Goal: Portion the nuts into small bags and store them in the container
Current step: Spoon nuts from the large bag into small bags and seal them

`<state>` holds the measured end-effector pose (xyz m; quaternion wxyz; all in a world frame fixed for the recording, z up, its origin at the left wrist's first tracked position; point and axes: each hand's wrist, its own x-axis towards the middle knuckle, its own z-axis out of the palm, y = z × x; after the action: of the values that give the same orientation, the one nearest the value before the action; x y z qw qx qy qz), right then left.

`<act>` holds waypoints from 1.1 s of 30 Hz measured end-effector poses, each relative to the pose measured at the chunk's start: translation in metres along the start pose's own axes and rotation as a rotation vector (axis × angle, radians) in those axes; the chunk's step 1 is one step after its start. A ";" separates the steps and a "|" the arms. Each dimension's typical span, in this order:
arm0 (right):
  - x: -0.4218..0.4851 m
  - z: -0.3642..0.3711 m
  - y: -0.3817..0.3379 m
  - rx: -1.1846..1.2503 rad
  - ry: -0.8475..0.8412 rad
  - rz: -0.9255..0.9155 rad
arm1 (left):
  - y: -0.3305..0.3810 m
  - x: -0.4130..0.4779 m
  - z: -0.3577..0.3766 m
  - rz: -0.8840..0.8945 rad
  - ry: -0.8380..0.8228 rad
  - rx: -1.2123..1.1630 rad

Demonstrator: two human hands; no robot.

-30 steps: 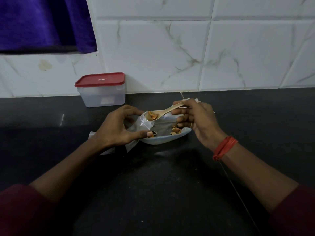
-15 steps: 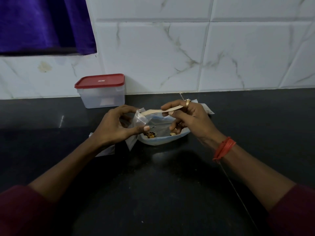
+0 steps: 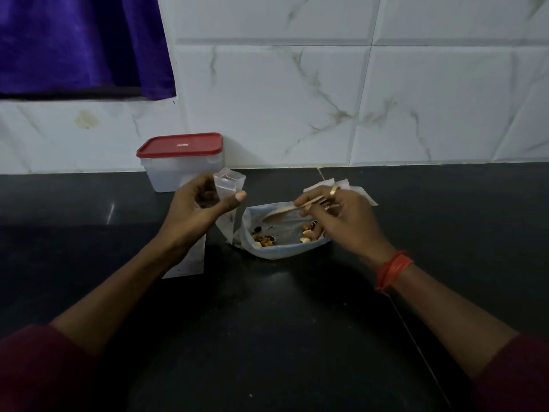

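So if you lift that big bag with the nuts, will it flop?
Probably floppy: the big bag is thin, see-through plastic that sags flat on the counter. Likely light, since only a few nuts are inside. They would probably slide to the lowest corner.

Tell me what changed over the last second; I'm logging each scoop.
The left hand lifted the small bag up and left, away from the spoon. The right hand drew the spoon, earlier loaded at that bag's mouth, back over the large bag. Both grips held; the red-lidded container stayed by the wall.
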<state>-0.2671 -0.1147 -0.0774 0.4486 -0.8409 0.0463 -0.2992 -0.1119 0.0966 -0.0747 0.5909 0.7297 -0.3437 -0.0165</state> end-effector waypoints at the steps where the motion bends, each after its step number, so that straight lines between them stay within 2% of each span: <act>1: -0.001 0.004 0.002 -0.086 -0.043 -0.028 | 0.001 0.000 -0.001 -0.008 0.005 -0.018; 4: -0.002 0.013 0.005 -0.262 -0.093 -0.115 | 0.001 -0.002 0.000 -0.008 0.004 -0.022; 13: 0.001 0.008 0.007 -0.484 -0.121 -0.215 | 0.003 -0.003 0.002 0.006 -0.007 0.005; 16: 0.002 0.006 0.001 -0.435 -0.014 -0.265 | 0.004 -0.003 0.001 0.005 -0.010 0.008; 18: 0.002 0.006 0.000 -0.406 -0.002 -0.276 | 0.005 -0.003 0.002 0.010 -0.018 0.008; 23: 0.003 0.008 0.005 -0.430 -0.216 -0.284 | 0.006 -0.003 0.003 0.011 -0.028 0.002; 27: 0.011 -0.004 0.009 -0.526 -0.293 -0.307 | 0.004 -0.002 0.003 0.016 -0.029 0.003; 33: 0.013 -0.005 0.010 -0.421 -0.129 -0.332 | 0.003 -0.002 0.002 0.016 -0.032 0.004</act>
<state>-0.2577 -0.1288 -0.0770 0.2108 -0.9291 -0.0595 -0.2981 -0.1150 0.0959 -0.0736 0.5841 0.7277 -0.3588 -0.0225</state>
